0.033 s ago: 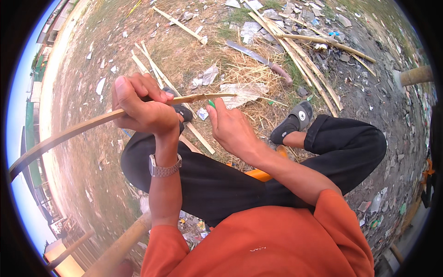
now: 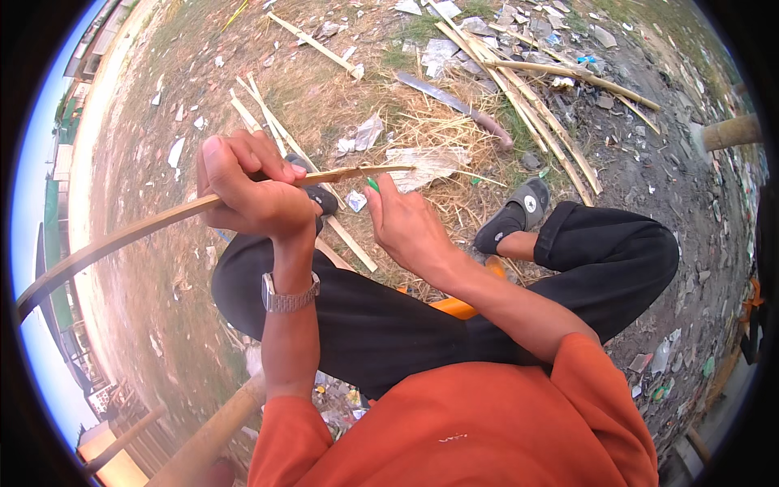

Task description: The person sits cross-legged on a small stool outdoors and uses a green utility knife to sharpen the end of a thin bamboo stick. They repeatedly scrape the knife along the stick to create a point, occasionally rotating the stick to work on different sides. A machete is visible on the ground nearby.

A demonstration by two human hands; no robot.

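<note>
My left hand (image 2: 251, 195) is closed around a long, thin bamboo strip (image 2: 122, 237) that curves away to the left, its split tip (image 2: 381, 170) pointing right. A metal wristwatch (image 2: 290, 297) sits on that wrist. My right hand (image 2: 406, 223) is just below the strip's tip, fingers closed on a small green-handled tool (image 2: 372, 184) whose working end is hidden behind the strip. I sit cross-legged in black trousers (image 2: 389, 325) and an orange shirt.
A long blade (image 2: 454, 101) lies on dry grass beyond the hands. Bamboo poles (image 2: 527, 105) and split strips (image 2: 272, 130) are scattered around, with litter. A grey sandal (image 2: 515, 213) is on my foot. Thick poles lie at lower left (image 2: 203, 438) and right (image 2: 730, 130).
</note>
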